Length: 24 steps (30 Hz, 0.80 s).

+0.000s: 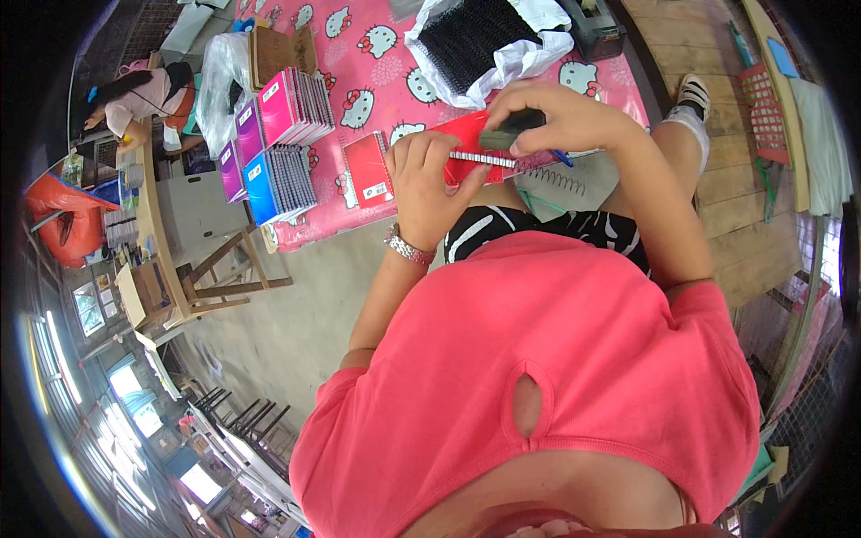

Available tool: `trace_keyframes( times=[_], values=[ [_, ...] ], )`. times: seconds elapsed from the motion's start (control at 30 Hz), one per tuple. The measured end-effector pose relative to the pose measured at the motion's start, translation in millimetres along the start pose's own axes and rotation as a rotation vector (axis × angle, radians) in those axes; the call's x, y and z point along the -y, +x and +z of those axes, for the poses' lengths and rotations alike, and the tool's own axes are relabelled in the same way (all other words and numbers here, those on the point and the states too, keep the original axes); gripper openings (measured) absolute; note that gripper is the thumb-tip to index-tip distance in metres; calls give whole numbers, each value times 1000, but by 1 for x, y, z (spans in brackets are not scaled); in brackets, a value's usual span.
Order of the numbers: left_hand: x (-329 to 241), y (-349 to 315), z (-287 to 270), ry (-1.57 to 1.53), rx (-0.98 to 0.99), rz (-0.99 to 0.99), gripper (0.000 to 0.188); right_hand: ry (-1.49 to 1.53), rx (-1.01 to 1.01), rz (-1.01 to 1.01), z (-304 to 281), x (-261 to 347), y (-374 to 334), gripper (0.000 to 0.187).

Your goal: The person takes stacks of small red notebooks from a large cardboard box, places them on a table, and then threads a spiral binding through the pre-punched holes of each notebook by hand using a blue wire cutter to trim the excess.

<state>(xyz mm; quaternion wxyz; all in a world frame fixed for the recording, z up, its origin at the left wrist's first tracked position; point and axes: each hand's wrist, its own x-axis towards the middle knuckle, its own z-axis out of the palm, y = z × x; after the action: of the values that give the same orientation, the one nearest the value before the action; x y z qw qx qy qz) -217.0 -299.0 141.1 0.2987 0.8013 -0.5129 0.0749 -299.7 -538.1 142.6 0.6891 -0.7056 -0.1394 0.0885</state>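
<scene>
Pink-topped table [386, 81] rose above grey floor [305, 309]; at its near edge, left hand [426, 186] pinched red notebook [466, 130], right hand [571, 117] gripped dark block [509, 134].

Red notebook cover [468, 133], upper centre: smooth, glossy. Spiral binding coil [552, 177] beside it: thin wire, metal or plastic unclear. Counter covering [339, 61], top: smooth, plastic-looking sheet. Bag [222, 85], upper left: crinkled clear plastic. Plank floor [749, 238], right: matt wood.

A head-worn fisheye looks steeply down over the coral shirt [538, 314], near the left hand [420, 184] and right hand [565, 117].
</scene>
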Motion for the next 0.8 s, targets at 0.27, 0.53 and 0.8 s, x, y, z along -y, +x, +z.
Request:
trace_keyframes(
  times=[0.27, 0.53, 0.8],
  values=[
    [12, -1, -7, -23, -54, -37, 40, -103, -45, 54, 5, 4, 7, 44],
    [32, 0, -14, -191, -32, -83, 36, 18, -55, 95, 9, 4, 25, 41],
    [45, -15, -3, -532, -4, -347, 27, -285, -328, 113, -6, -30, -8, 33]
  ],
)
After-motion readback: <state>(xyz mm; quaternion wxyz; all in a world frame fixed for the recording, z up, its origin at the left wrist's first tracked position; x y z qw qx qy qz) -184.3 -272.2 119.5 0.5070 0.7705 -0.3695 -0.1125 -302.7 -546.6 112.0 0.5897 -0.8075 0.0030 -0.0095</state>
